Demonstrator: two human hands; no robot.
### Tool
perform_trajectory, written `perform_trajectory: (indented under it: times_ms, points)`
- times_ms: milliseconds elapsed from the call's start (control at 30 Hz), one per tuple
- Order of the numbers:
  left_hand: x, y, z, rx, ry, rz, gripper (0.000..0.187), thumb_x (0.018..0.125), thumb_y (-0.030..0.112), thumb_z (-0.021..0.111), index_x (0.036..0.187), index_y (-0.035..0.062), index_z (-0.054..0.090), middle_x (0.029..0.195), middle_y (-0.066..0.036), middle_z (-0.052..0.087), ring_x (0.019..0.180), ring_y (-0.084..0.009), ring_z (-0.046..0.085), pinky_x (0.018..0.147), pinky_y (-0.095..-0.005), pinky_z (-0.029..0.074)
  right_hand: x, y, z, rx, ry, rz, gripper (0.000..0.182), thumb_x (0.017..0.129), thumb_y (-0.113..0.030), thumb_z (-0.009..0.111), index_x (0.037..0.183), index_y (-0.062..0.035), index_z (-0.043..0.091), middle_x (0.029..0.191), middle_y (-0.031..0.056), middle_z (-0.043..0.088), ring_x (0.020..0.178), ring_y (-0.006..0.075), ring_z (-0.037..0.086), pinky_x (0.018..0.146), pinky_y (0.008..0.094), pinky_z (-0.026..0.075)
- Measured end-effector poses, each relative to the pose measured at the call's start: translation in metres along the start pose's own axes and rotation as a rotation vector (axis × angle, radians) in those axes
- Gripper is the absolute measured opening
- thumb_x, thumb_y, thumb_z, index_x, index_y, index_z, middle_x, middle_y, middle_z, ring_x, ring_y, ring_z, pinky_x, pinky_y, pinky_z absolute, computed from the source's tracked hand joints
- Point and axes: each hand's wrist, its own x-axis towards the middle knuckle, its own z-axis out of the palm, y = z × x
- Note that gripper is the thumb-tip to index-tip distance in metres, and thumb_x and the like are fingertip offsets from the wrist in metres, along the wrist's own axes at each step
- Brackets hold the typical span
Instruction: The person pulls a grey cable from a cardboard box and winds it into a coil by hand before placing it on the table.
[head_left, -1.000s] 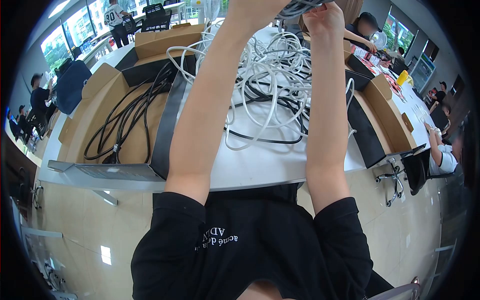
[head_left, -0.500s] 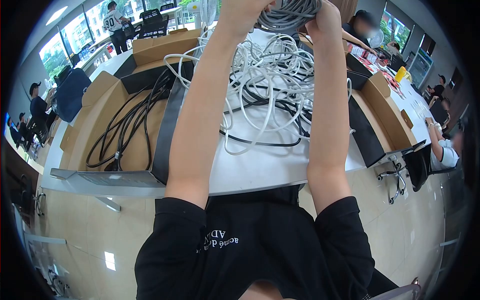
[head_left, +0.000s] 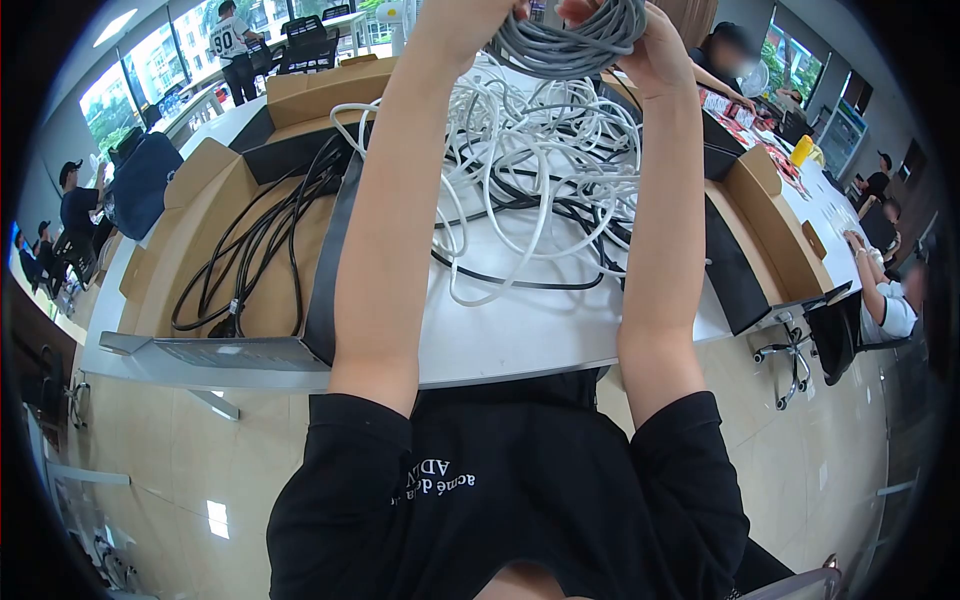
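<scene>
A coiled grey cable point(head_left: 575, 48) is held up at the top of the view, above the table. My left hand point(head_left: 470, 25) grips its left side, partly cut off by the frame edge. On the coil's right side, my right hand point(head_left: 655, 50) has its fingers wrapped round the loops. Beneath my hands, a tangled heap of white cables point(head_left: 545, 150) lies on the white table point(head_left: 480, 345), with black cables point(head_left: 575, 285) among and under it.
An open cardboard box point(head_left: 165, 265) on the left holds a looped black cable point(head_left: 290, 245). Another open box point(head_left: 765, 230) stands on the right. A dark blue bag point(head_left: 145, 190) is at the far left. Several people sit or stand around the room.
The grey coil has come slightly lower and shows more of its loops. My left hand has shifted a little to the left, and my right hand slightly to the right.
</scene>
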Motion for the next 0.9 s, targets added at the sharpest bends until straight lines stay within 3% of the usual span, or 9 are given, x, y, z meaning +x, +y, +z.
perform_trajectory:
  times_ms: [100,200,300,433,467,567,800,900]
  points:
    - [0.004,-0.008,-0.001,-0.018,0.138,-0.065,0.020,0.087,0.009,0.074,0.104,0.0030,0.065,0.076,0.001,0.061,0.060,-0.0076,0.054,0.056,-0.0230,0.043,0.004,0.002,0.003,0.037,-0.040,-0.036,0.035,0.101,-0.020,0.059,0.113,0.0117,0.068,0.104,0.0224,0.074,0.094,0.0298,0.075,0.083,0.0413,0.064]
    - [0.005,-0.018,0.002,-0.042,0.195,-0.043,0.015,0.088,0.011,0.073,0.099,0.0038,0.065,0.073,0.000,0.059,0.059,-0.0081,0.054,0.054,-0.0242,0.043,-0.011,-0.017,0.024,0.250,-0.222,0.000,0.055,0.101,-0.041,0.060,0.117,0.0118,0.066,0.108,0.0250,0.073,0.101,0.0339,0.074,0.090,0.0461,0.061]
    - [0.006,-0.024,0.002,0.028,0.233,-0.081,0.016,0.088,0.012,0.073,0.099,0.0024,0.066,0.075,-0.002,0.062,0.060,-0.0101,0.056,0.054,-0.0256,0.044,-0.010,-0.019,0.018,0.102,-0.251,0.014,0.074,0.098,-0.059,0.058,0.124,0.0101,0.063,0.113,0.0269,0.072,0.107,0.0371,0.072,0.095,0.0474,0.059]
    - [0.005,-0.038,0.003,0.154,0.288,-0.152,0.018,0.090,0.014,0.072,0.102,0.0010,0.067,0.078,-0.004,0.065,0.063,-0.0127,0.061,0.056,-0.0277,0.047,-0.007,-0.018,0.030,-0.470,-0.163,-0.070,0.049,0.093,-0.031,0.077,0.123,0.0055,0.063,0.104,0.0129,0.073,0.089,0.0177,0.072,0.079,0.0299,0.058]
    - [0.006,-0.047,-0.001,0.094,0.263,-0.162,0.018,0.090,0.014,0.071,0.102,0.0011,0.067,0.079,-0.004,0.065,0.064,-0.0128,0.061,0.057,-0.0279,0.048,-0.013,-0.029,0.045,-0.451,-0.085,0.004,0.036,0.087,-0.010,0.080,0.116,0.0036,0.065,0.097,0.0059,0.072,0.081,0.0096,0.068,0.071,0.0235,0.053]
    - [0.007,-0.062,-0.012,0.027,0.171,-0.197,0.018,0.092,0.014,0.070,0.104,0.0014,0.068,0.081,-0.004,0.066,0.068,-0.0126,0.062,0.061,-0.0270,0.048,-0.009,-0.027,0.047,-0.472,0.027,0.006,0.029,0.085,-0.005,0.078,0.109,0.0024,0.066,0.091,0.0059,0.072,0.076,0.0106,0.068,0.067,0.0225,0.052]
    - [-0.006,-0.056,-0.021,-0.134,-0.113,-0.247,0.015,0.097,0.019,0.073,0.101,0.0051,0.069,0.083,0.000,0.066,0.077,-0.0104,0.062,0.072,-0.0249,0.048,-0.010,-0.025,0.033,-0.303,-0.163,0.005,0.022,0.078,0.003,0.075,0.098,0.0030,0.066,0.080,0.0058,0.070,0.065,0.0123,0.067,0.061,0.0242,0.051]
    - [-0.003,-0.065,-0.032,-0.281,-0.208,-0.211,0.015,0.096,0.020,0.075,0.098,0.0075,0.068,0.076,0.002,0.063,0.071,-0.0091,0.059,0.073,-0.0262,0.049,-0.008,-0.019,0.033,-0.275,-0.165,0.024,0.025,0.074,0.001,0.079,0.094,0.0035,0.065,0.074,0.0076,0.068,0.060,0.0157,0.065,0.057,0.0279,0.050]
